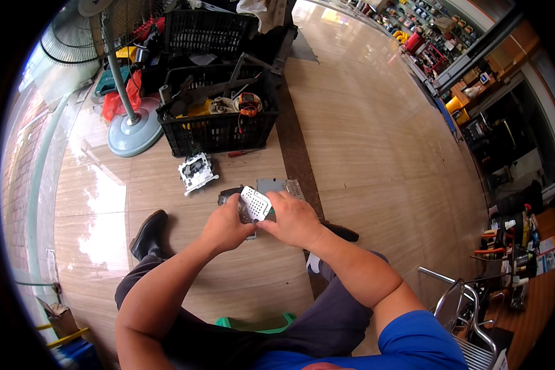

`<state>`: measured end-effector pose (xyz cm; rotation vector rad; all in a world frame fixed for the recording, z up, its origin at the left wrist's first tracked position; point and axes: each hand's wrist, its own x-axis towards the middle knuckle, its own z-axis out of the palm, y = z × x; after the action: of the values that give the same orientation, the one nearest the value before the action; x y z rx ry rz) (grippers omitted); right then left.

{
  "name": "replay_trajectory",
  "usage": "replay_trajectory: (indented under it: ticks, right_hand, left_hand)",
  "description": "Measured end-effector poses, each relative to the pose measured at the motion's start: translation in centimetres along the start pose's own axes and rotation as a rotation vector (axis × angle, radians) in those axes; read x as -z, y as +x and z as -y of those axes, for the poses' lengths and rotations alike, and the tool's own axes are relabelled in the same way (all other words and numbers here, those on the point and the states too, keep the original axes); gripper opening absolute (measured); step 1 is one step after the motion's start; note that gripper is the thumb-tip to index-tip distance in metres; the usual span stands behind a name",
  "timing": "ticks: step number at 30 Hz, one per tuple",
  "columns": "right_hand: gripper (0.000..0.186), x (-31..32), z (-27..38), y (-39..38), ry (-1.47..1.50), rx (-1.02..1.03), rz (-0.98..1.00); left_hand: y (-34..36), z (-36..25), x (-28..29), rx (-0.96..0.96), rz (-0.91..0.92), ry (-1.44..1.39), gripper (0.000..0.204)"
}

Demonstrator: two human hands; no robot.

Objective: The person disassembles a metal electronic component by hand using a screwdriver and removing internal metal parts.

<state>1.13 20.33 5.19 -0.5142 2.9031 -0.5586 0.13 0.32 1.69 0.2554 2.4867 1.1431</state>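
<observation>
Between my knees, a silvery white perforated metal plate (255, 201) is held in both hands. My left hand (229, 225) has its fingers closed on the plate's left side, and my right hand (290, 219) grips its right side and lower corner, thumbs close together. Under and behind them on the floor lie a flat grey metal part with a vented end (272, 185) and a dark part (227, 192), both partly hidden. A white metal assembly with dark pieces (197, 171) rests just beyond, to the left, and a red-handled screwdriver (242, 153) lies farther back.
Black crates (219, 132) of tools and parts stand ahead, beside a standing fan (132, 139). A glass wall runs along the left. A steel chair (468, 327) and a wooden bench (554, 265) with tools are at right; shelves (413, 43) line the back right. A green stool (277, 324) is beneath me.
</observation>
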Motion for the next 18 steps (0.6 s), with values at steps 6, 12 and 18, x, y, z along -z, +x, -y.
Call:
replay_trajectory:
  ticks: [6,12,18]
  right_hand:
    - [0.057,-0.2,-0.1,0.0,0.0,0.019,0.009]
    - [0.058,0.0,0.1,0.0,-0.001,0.009,0.058]
    - [0.071,0.3,0.7,-0.2,-0.01,-0.017,0.085]
  left_hand:
    - [0.2,1.1,-0.7,-0.053,-0.063,0.009,0.08]
    - [0.3,1.5,-0.9,-0.079,-0.055,0.045,0.079]
    - [0.2,1.3,-0.7,-0.112,-0.023,0.079,0.082]
